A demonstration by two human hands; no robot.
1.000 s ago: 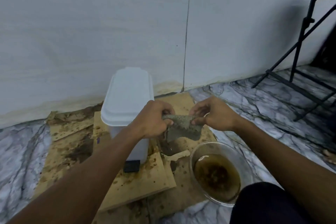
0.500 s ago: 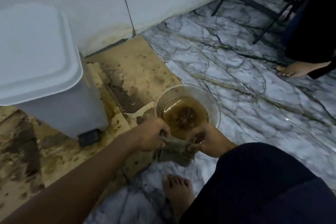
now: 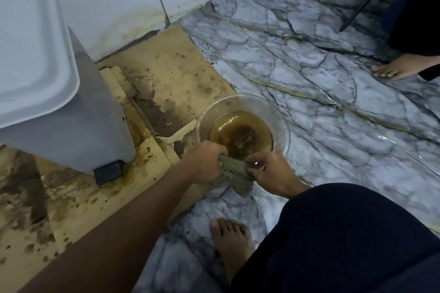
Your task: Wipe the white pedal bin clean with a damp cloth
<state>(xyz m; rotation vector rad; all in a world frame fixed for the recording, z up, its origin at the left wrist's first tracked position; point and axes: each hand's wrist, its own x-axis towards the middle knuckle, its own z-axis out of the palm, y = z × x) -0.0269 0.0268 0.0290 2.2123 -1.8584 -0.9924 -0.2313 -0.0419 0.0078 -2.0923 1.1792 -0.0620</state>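
I hold the cloth (image 3: 234, 171) with both hands, just at the near edge of the bowl (image 3: 284, 126). My left hand (image 3: 204, 162) grips one end with the fingers curled round it, and my right hand (image 3: 271, 173) grips the other end. The cloth is bunched between them, and a loose part hangs below. The bowl is clear glass with brown dirty water inside; it stands at the edge of the cardboard (image 3: 171, 71), on the marble floor (image 3: 309, 78). The white bin (image 3: 78, 126) stands on the stained cardboard to the left, lid closed, its black pedal (image 3: 108, 171) toward me. My bare foot (image 3: 231, 240) is below my hands.
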